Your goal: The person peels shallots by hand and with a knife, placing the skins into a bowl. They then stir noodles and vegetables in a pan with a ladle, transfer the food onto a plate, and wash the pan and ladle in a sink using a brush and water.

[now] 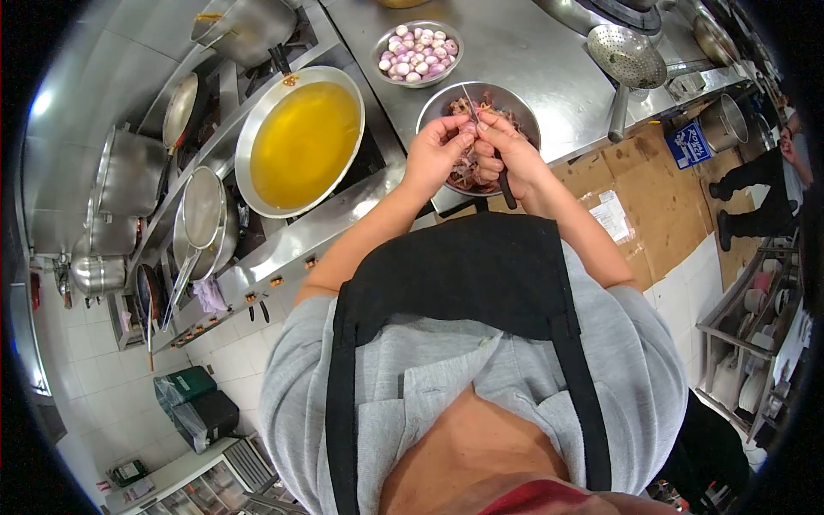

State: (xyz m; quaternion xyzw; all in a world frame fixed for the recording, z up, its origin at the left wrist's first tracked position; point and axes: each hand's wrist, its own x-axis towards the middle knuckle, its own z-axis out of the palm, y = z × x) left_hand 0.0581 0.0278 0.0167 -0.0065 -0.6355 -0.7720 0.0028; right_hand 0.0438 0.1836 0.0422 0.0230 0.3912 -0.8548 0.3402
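My left hand (436, 153) pinches a small purple shallot (468, 129) between thumb and fingertips. Closed round the black handle of a small knife (505, 187) is my right hand (513, 154), its thumb close to the shallot. The thin blade points up and away from me, beside the shallot. Both hands are over a metal bowl (534, 120) that contains brownish-purple shallot skins (506, 101). Just beyond it, a second metal bowl (380, 67) is filled with peeled white and purple shallots (418, 51).
Left of the steel counter (506, 43), a wide pan of yellow oil (305, 146) sits on the stove, near pots and a strainer (203, 210). A perforated skimmer (625, 58) overhangs the counter's right edge. Cardboard (639, 184) covers the floor; another person (777, 176) stands far right.
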